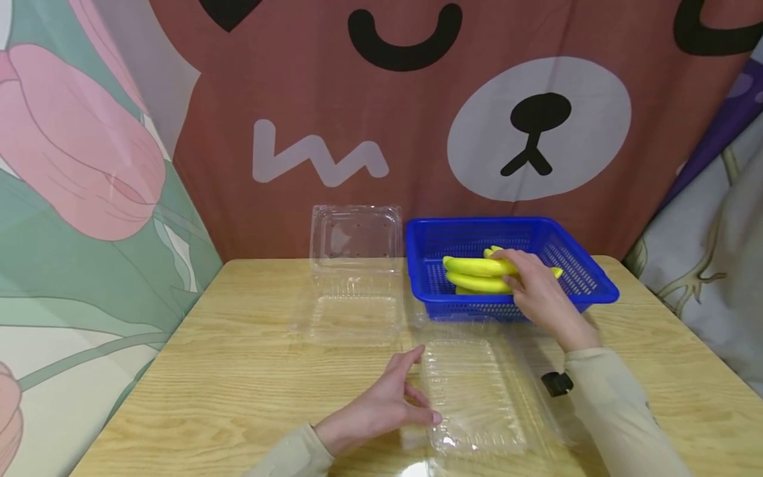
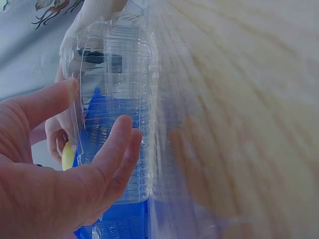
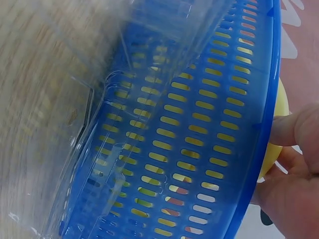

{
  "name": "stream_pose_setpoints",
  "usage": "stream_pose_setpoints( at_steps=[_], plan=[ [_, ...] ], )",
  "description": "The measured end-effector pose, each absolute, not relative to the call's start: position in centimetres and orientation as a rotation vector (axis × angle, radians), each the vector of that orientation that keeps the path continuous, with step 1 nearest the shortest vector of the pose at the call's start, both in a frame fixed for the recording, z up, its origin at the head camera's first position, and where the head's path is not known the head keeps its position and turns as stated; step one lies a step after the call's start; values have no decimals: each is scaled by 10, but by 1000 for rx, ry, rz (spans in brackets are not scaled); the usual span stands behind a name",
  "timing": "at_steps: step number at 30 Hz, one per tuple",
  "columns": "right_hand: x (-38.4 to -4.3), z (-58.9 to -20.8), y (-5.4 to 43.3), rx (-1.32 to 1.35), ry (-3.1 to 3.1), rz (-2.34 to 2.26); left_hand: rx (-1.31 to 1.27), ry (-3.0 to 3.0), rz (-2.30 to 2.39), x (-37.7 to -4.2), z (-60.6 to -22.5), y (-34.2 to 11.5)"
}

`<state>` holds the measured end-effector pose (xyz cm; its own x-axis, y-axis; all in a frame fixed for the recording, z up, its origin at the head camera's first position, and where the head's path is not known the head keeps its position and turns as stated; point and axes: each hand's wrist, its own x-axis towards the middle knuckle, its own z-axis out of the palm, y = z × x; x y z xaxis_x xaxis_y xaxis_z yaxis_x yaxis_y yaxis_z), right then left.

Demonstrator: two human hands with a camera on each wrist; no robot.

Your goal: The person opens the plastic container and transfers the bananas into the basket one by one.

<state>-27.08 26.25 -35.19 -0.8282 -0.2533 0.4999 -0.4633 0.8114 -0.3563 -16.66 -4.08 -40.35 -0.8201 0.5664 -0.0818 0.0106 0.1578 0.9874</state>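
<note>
Several yellow bananas lie in a blue perforated basket at the back right. My right hand reaches over the front rim and grips an upper banana between thumb and fingers. In the right wrist view those fingers close round the yellow fruit behind the basket wall. My left hand is at the left edge of a clear plastic clamshell box in front of the basket. The left wrist view shows its thumb at the box's rim, with the other fingers extended along the side wall.
Another clear clamshell box stands left of the basket, its lid raised against the curtain. A small black object shows beside the right sleeve. The wooden table ends at the curtain behind.
</note>
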Motion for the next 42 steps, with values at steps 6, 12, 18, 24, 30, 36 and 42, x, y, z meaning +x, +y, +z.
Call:
stream_pose_setpoints(
  at_steps=[6,12,18,24,30,36,42],
  plan=[
    [-272,-353,262,569,-2547,653,550,2010,1704,-167,-404,-42],
    [-271,-353,260,565,-2567,670,552,2014,1708,-166,-404,-42],
    [-268,-350,257,582,-2586,693,550,2013,1713,-166,-405,-41],
    [-263,-345,255,545,-2634,707,544,2023,1710,-166,-406,-40],
    [-262,-344,255,501,-2676,711,543,2024,1695,-167,-404,-41],
    [-262,-342,253,499,-2666,695,543,2015,1709,-167,-404,-42],
    [-260,-339,248,484,-2689,685,535,2013,1711,-167,-404,-44]
  ],
)
